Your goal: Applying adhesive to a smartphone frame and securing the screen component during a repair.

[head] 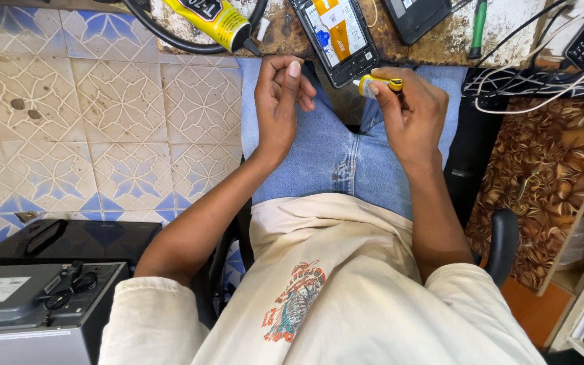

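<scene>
Below: R hand [410, 115] grip pinches yellow tube [377, 84] near phone [336, 37] at counter [441, 40] edge; L hand [280, 101] curled, holding nothing.

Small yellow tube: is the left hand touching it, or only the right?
Apart. The head view shows the left hand curled, empty, with blue jeans visible between it and the small yellow tube pinched in the right hand.

The small tool [380, 85] is short, with a yellow body, a black band towards its right end and a pale tip at its left end. It lies roughly level, pinched in the fingertips of the right hand [410, 118], above the lap, just near the worktop [441, 40] edge and beside an opened phone [334, 37].
</scene>
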